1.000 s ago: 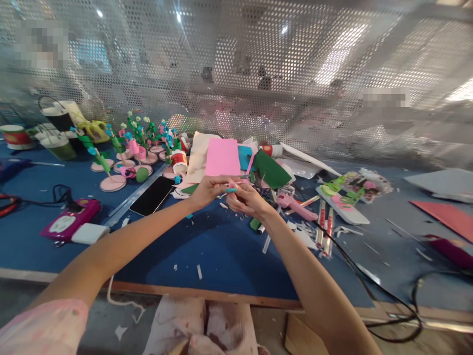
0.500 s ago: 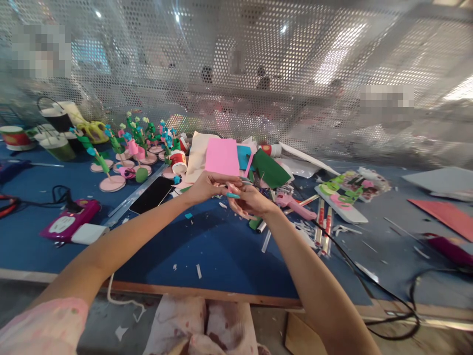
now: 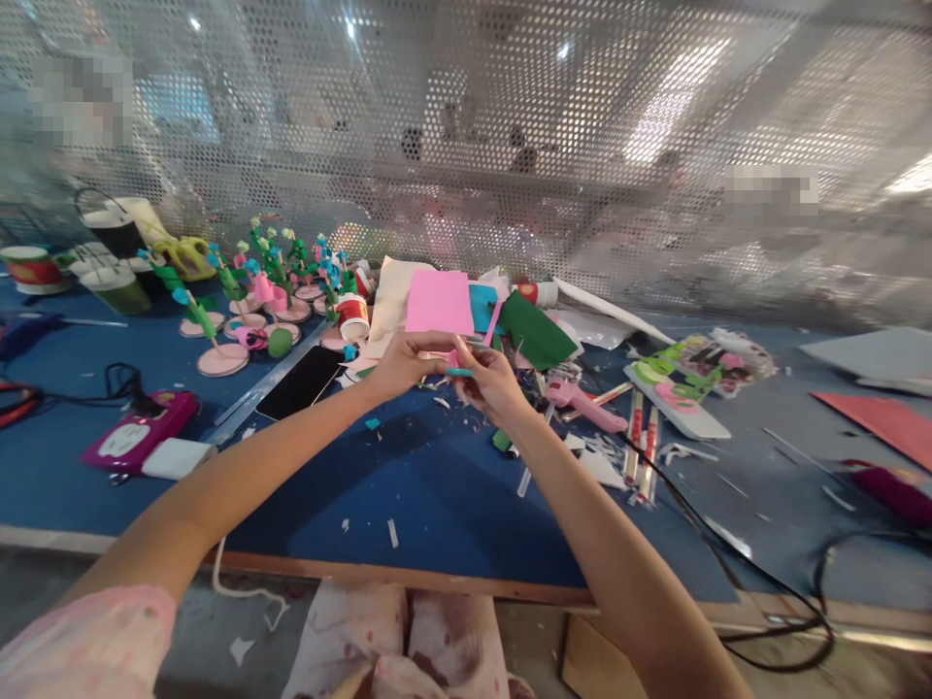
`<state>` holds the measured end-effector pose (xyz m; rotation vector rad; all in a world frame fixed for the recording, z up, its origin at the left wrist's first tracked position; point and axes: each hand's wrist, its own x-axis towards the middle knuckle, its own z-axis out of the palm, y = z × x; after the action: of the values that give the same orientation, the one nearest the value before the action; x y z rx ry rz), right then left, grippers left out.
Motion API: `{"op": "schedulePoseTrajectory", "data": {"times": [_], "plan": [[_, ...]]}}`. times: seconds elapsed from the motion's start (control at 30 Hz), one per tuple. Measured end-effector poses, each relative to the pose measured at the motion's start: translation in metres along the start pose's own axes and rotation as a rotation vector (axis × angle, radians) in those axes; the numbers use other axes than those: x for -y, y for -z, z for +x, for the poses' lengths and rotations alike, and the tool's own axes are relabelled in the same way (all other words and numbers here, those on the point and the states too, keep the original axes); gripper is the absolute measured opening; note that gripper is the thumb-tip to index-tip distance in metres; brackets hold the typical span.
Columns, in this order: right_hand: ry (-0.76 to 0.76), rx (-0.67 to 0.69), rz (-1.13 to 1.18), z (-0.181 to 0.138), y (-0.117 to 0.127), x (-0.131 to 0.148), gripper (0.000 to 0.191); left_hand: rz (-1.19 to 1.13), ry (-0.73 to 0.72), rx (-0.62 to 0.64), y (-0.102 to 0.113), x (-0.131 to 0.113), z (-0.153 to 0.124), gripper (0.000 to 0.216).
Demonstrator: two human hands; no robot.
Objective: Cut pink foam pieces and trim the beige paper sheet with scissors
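Note:
My left hand point(image 3: 409, 367) and my right hand point(image 3: 490, 382) meet above the blue table, fingertips pinched together. A small teal strip point(image 3: 459, 373) shows at the fingers of my right hand. A bit of pink material point(image 3: 452, 358) is visible between the fingers, on my left hand's side; fingers cover much of both pieces. Just behind the hands lie a pink sheet point(image 3: 439, 303), a blue sheet point(image 3: 483, 308) and a dark green sheet point(image 3: 537, 330). Right of my right hand is a pink glue gun point(image 3: 584, 404).
Several paper flowers on round pink bases point(image 3: 222, 359) stand at left, near a black phone point(image 3: 300, 383) and a purple power block point(image 3: 142, 435). Glue sticks point(image 3: 641, 442), paper scraps and a black cable point(image 3: 677, 500) lie at right. A perforated metal screen point(image 3: 466, 184) rises behind.
My right hand has turned and its fingers have drawn in closer to my left fingertips. The pink bit is now more covered. My left hand stays nearly in place.

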<state>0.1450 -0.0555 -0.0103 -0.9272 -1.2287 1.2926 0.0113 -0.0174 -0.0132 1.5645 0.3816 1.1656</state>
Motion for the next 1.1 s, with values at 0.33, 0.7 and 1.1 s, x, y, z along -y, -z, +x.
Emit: {"op": "schedulePoseTrajectory", "data": {"times": [0.33, 0.7, 1.1], "plan": [[-0.051, 0.183, -0.074, 0.000, 0.015, 0.003, 0.038, 0.003, 0.091, 0.058, 0.001, -0.005, -0.001, 0.038], [0.057, 0.151, -0.241, 0.000, 0.015, 0.004, 0.037, 0.015, 0.041, 0.105, 0.007, -0.001, 0.002, 0.037], [0.151, -0.021, -0.226, -0.003, -0.003, 0.002, 0.034, 0.072, -0.019, -0.017, 0.004, 0.000, 0.002, 0.034]]}}
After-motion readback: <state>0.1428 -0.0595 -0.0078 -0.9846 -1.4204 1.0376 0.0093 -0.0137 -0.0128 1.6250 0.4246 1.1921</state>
